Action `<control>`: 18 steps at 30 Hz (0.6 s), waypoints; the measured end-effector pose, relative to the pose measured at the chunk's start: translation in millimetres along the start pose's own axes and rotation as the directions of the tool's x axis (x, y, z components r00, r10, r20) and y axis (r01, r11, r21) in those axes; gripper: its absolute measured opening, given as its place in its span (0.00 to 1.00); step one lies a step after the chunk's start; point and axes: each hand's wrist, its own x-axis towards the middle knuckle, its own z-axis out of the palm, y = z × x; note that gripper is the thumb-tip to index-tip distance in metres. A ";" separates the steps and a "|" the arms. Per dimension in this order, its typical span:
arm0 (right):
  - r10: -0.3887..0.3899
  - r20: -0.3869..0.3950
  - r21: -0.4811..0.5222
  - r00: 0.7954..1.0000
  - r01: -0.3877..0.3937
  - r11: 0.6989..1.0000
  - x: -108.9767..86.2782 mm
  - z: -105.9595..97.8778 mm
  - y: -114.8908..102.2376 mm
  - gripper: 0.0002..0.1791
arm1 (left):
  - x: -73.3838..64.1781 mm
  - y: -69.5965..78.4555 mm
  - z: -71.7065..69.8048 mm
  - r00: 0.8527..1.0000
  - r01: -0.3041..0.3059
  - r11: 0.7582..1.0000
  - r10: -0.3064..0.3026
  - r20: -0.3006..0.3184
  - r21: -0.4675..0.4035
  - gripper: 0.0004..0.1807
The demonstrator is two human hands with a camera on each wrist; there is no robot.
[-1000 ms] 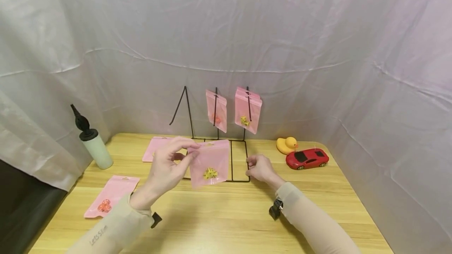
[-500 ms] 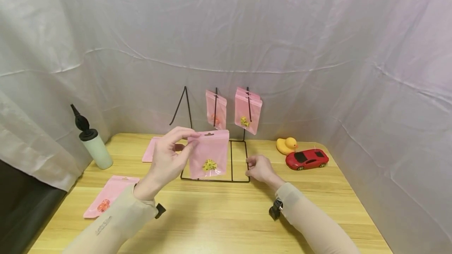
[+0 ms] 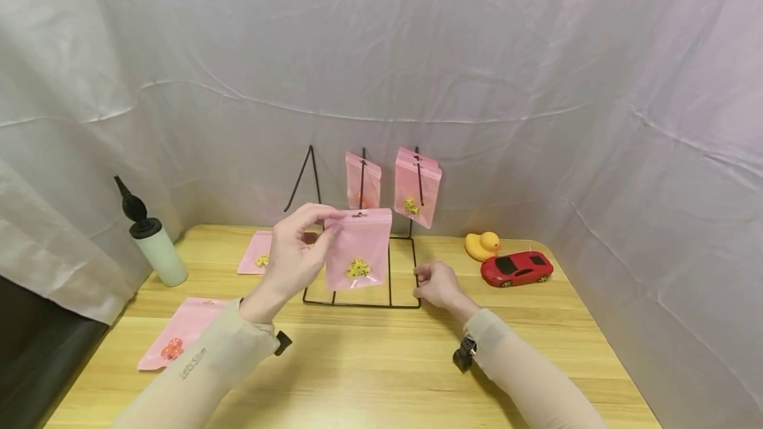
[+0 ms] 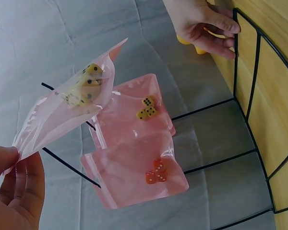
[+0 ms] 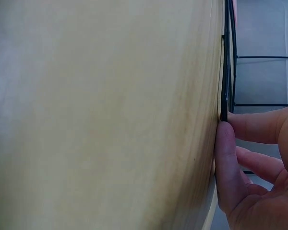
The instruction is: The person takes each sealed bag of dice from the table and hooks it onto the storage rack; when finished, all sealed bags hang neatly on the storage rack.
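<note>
My left hand [image 3: 295,260] pinches a pink zip bag [image 3: 354,240] by its top left corner, with yellow dice inside. In the head view its hang hole overlaps the tip of the middle prong of a black wire display rack [image 3: 363,305]. My right hand [image 3: 440,283] pinches the rack's right base wire between thumb and fingers, clearly seen in the right wrist view. On the middle prong hangs a pink bag with red dice [image 4: 125,177]. The right prong carries pink bags, the front one with yellow dice [image 4: 129,115]. Nothing hangs from the left prong.
Two more pink bags lie at the left: one with yellow dice [image 3: 252,255] beside the rack, one with red dice [image 3: 187,326] partly behind my left sleeve. A hand pump [image 3: 159,253] stands far left. A rubber duck [image 3: 479,246] and red toy car [image 3: 517,270] sit right.
My left hand has lifted the bag with yellow dice and brought it slightly right, up to the middle prong's tip. My right hand has stayed on the rack's base wire.
</note>
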 end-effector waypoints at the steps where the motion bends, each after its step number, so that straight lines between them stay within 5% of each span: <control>1: 0.000 0.001 0.000 1.000 0.000 1.000 0.0 0.1 0.1 0.27 | 0.4 -0.5 0.5 1.000 0.000 1.000 0.000 -0.002 0.000 0.15; 18: 0.006 -0.005 -0.023 1.000 -0.006 1.000 -0.4 0.9 0.0 0.27 | 7.5 -6.4 6.2 1.000 0.007 1.000 -0.007 -0.018 -0.009 0.13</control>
